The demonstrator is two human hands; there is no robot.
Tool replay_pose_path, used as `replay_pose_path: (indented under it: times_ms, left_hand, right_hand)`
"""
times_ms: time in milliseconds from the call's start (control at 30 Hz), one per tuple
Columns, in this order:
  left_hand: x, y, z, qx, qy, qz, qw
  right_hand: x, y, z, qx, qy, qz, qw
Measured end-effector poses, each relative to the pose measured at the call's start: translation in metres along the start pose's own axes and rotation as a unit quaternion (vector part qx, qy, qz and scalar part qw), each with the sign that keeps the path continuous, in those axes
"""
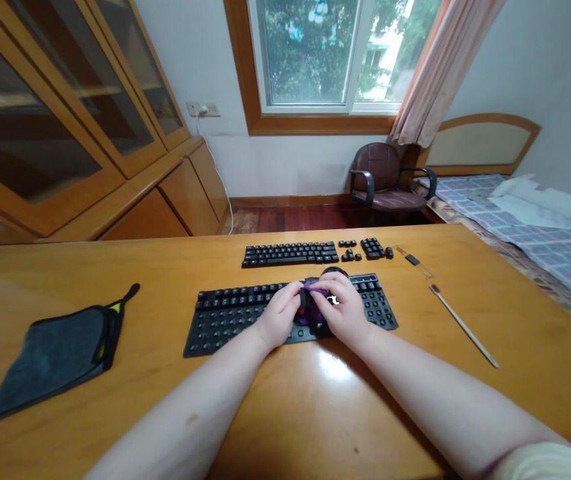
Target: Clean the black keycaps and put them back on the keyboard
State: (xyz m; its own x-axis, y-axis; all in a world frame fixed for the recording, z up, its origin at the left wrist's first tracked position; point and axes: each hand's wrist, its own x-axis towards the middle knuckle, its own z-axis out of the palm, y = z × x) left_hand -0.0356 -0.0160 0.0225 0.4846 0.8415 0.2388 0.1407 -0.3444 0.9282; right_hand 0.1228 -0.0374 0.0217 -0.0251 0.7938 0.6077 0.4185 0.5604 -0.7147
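Observation:
My left hand (279, 313) is closed at the middle of the keyboard, its fingertips on a small black piece (305, 298). Right beside it, my right hand (341, 308) grips a purple device (310, 316) whose kind I cannot make out. A black round part (334, 271) shows behind the right knuckles. Both hands meet over the black keyboard (235, 320), which has most of its keycaps off; its top row still carries caps. The hands hide the keyboard's middle and much of the device.
Loose black keycaps (290, 253) lie in keyboard order behind the keyboard. A wire keycap puller (412, 259) and a thin brush (465, 327) lie to the right. On the left is a folded dark grey cloth (65, 350). An office chair (383, 177) stands beyond the desk.

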Motion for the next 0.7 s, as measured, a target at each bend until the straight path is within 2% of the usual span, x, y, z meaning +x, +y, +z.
replay_pose_path:
  times_ms: [233, 300, 433, 633, 700]
  left_hand:
    - [0.0019, -0.0083, -0.0027, -0.074, 0.007, -0.037, 0.997]
    - [0.0024, -0.0079, -0.0026, -0.095, -0.016, -0.045, 0.994]
    - [0.0028, -0.005, -0.0016, -0.093, -0.048, -0.04, 0.994]
    - [0.0025, -0.0075, -0.0036, -0.102, -0.022, -0.04, 0.994]
    - [0.0026, -0.0062, -0.0033, -0.108, -0.028, -0.046, 0.993]
  right_hand:
    - [-0.0086, 0.0025, -0.0011, -0.012, -0.084, -0.098, 0.992]
    - [-0.0078, 0.0024, -0.0024, -0.02, -0.08, -0.095, 0.992]
    - [-0.0034, 0.0011, -0.004, -0.04, -0.032, -0.079, 0.996]
    - [-0.004, -0.0031, -0.0042, -0.003, -0.109, -0.12, 0.987]
    - [-0.0042, -0.0026, -0.0034, -0.016, -0.084, -0.105, 0.991]
